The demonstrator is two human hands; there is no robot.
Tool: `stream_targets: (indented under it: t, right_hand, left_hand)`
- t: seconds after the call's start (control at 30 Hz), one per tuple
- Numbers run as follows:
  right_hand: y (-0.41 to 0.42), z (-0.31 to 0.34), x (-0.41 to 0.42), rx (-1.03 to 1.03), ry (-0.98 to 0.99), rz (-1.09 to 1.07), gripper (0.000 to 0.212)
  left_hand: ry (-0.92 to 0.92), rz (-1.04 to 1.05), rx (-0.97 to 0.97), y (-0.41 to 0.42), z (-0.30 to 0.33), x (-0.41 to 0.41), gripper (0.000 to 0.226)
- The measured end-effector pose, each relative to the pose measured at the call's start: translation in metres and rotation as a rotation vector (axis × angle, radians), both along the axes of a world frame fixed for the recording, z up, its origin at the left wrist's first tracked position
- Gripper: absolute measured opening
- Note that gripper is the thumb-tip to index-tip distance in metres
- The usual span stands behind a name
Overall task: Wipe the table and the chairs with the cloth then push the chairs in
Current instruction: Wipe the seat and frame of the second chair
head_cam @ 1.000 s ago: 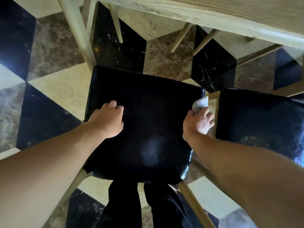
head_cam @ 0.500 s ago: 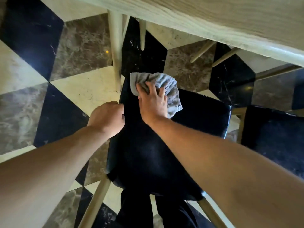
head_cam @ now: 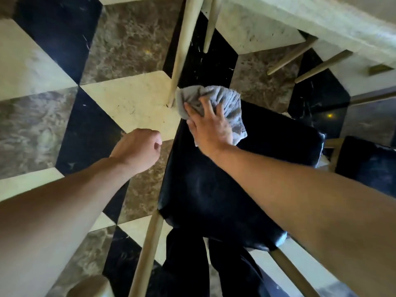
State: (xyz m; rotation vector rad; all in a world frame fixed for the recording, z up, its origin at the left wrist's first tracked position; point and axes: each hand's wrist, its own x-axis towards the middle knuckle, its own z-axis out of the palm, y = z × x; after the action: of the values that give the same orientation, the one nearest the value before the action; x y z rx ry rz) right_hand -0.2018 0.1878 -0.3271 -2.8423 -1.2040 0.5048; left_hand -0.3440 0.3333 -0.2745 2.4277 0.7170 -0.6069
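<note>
A black padded chair seat point(head_cam: 235, 179) on pale wooden legs stands below me. My right hand point(head_cam: 209, 125) presses a grey cloth point(head_cam: 227, 101) flat against the seat's far left corner, fingers spread over the cloth. My left hand point(head_cam: 139, 151) hovers left of the seat, curled into a loose fist, holding nothing and touching nothing. The pale wooden table edge point(head_cam: 321, 20) runs across the upper right.
A second black chair seat point(head_cam: 368, 163) stands at the right. A table leg point(head_cam: 182, 50) comes down just beyond the cloth, with other chair legs point(head_cam: 289, 56) under the table. The floor point(head_cam: 128, 99) is tiled in black, cream and brown marble. My dark trouser legs point(head_cam: 188, 264) are below.
My right hand carried the cloth from the seat's right edge to its far left corner. My left hand has let go of the seat's left side and now hangs beside it.
</note>
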Motion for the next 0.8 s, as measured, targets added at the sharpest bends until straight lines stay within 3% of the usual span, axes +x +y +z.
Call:
stream_targets:
  t: [0.07,0.17,0.27,0.47,0.57,0.63,0.7,0.73,0.8]
  right_hand:
    - [-0.01,0.001,-0.039,0.035,0.018,0.079,0.047]
    - [-0.044,0.003,-0.099,0.085,0.153,0.409,0.045]
    - [-0.089,0.003,-0.152,-0.008,0.263,0.68,0.054]
    - [-0.149,0.002,-0.158,-0.049,0.369,0.772,0.065]
    - [-0.152,0.013,-0.13,0.016,0.26,0.586,0.076]
    - [-0.147,0.018,-0.123,0.059,0.19,0.242,0.07]
    - [-0.148,0.023,-0.122,0.066,0.266,-0.123,0.057]
    - [-0.151,0.023,-0.127,0.059,0.315,-0.205,0.054]
    - [-0.165,0.022,-0.146,0.053,0.393,-0.122,0.054]
  left_hand:
    - [-0.002,0.03,-0.023,-0.001,0.002,-0.01,0.023]
    - [-0.013,0.004,-0.017,0.003,0.009,-0.018,0.018]
    - [0.025,0.007,0.004,0.01,0.014,-0.021,0.021]
    - [0.056,-0.034,0.016,0.0,0.024,-0.02,0.021]
    - [0.049,-0.116,0.016,-0.008,0.026,-0.01,0.02]
    - [0.037,-0.155,0.019,-0.011,0.028,-0.001,0.02]
    - [0.021,-0.183,0.017,-0.021,0.028,0.013,0.021]
    - [0.017,-0.183,0.01,-0.028,0.029,0.021,0.021]
    - [0.034,-0.183,-0.012,-0.048,0.03,0.033,0.019]
